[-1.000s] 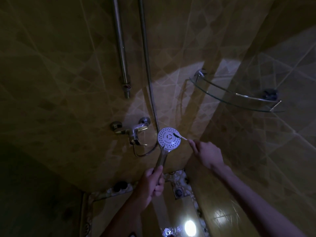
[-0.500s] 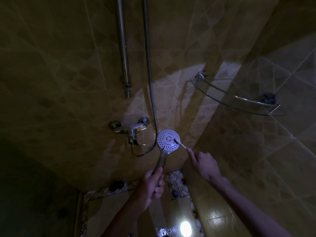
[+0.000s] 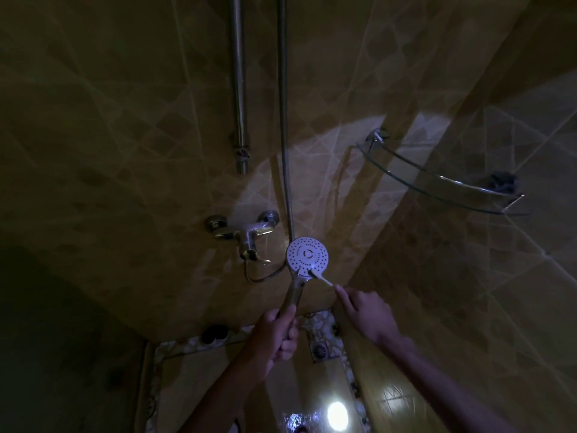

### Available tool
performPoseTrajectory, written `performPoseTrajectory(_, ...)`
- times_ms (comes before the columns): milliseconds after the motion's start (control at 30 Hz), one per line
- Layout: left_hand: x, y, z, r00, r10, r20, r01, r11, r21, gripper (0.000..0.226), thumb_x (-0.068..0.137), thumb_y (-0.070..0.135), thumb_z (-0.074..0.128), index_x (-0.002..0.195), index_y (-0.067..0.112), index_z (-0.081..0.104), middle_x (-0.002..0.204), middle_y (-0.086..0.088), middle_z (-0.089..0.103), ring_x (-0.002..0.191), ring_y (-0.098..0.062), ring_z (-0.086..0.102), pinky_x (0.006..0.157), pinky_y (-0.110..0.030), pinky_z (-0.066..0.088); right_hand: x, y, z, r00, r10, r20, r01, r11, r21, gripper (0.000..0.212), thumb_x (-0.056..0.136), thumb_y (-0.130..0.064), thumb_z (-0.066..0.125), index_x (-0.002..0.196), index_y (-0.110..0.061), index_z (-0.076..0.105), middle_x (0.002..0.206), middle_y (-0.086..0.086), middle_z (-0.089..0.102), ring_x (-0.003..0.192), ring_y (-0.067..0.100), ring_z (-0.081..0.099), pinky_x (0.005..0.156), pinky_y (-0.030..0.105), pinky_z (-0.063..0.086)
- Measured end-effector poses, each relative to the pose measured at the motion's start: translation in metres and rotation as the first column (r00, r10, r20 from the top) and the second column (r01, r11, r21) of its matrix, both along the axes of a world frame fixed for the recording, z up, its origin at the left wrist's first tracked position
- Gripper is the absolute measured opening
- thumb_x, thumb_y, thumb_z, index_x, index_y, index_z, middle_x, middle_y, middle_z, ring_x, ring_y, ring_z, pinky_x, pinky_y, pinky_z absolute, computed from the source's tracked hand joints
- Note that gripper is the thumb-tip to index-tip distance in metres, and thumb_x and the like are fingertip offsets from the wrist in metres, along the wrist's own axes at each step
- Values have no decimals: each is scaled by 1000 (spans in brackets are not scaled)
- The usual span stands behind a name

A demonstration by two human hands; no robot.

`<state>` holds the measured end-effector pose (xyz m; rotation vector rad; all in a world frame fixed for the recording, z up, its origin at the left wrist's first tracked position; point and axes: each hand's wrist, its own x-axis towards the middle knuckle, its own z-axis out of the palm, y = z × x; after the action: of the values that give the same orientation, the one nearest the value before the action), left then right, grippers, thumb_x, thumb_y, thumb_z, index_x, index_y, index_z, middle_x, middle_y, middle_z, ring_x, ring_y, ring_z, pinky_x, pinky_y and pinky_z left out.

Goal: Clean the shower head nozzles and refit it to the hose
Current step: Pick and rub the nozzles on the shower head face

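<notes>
Shower head (image 3: 307,256): raised face-out before tiled wall, handle gripped in left hand (image 3: 274,337), fist closed, arm angled up. Right hand (image 3: 367,310): fingers pinched on thin white brush (image 3: 320,278), tip against lower nozzles. Behind: hose (image 3: 283,135), mixer tap (image 3: 246,237), glass corner shelf (image 3: 437,182).

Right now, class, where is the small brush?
Head view, centre: the small brush is in the right hand, its tip on the shower head face's lower edge.
</notes>
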<state>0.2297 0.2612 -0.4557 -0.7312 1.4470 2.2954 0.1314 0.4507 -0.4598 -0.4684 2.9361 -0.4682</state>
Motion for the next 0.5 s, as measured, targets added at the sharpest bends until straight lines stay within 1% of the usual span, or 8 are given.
performPoseTrajectory(33,1,-1,-1,1000,-3,2,3,1000,-13,31,95,31,47,69,14,43,50,4,40,34,-5,28,37,-8,14,-3,-1,2,1000,-3,-6,3,1000,0,53,97,-59,25,103,-25,66,92,9,73,94,30,67,70,35,49)
performPoseTrajectory(133,2,0,-1,1000,-27,3,27,999,-36,31,95,32,47,71,14,42,49,5,40,34,-5,28,38,-9,14,-25,-7,17,993,-114,20,114,992,-45,52,99,-55,29,103,-20,68,98,15,72,99,34,65,71,35,44)
performPoseTrajectory(200,3,0,2,999,-43,2,43,997,-61,28,95,32,48,74,14,41,49,5,40,34,-6,29,38,-10,14,-39,-11,26,988,-149,42,152,986,-62,55,98,-57,28,103,-19,68,100,16,71,100,34,64,74,37,46)
performPoseTrajectory(267,4,0,4,999,-43,-3,43,994,-100,26,95,31,49,76,15,41,49,6,41,35,-6,29,38,-11,15,-45,-16,33,987,-159,32,161,985,-57,57,97,-60,26,103,-20,67,101,15,70,101,34,64,77,39,49)
performPoseTrajectory(367,4,-1,-1,1000,-20,0,19,991,-135,26,94,31,50,76,15,40,49,6,41,35,-6,29,37,-10,16,-29,-22,30,995,-96,5,96,995,-26,57,96,-62,24,100,-23,66,95,12,72,96,33,66,72,36,50)
performPoseTrajectory(433,5,-2,-7,1000,-14,20,17,989,-144,26,94,31,50,77,15,41,50,5,40,34,-6,28,37,-9,17,-10,-24,20,1000,6,-15,-5,999,48,57,96,-63,20,96,-25,63,89,8,72,90,30,67,69,36,50)
performPoseTrajectory(500,6,-3,-12,999,-20,47,27,987,-160,25,94,32,50,79,14,42,49,6,40,34,-6,29,37,-9,18,2,-23,15,998,61,-6,-60,993,100,59,95,-66,16,93,-25,59,87,6,71,89,29,68,69,35,51)
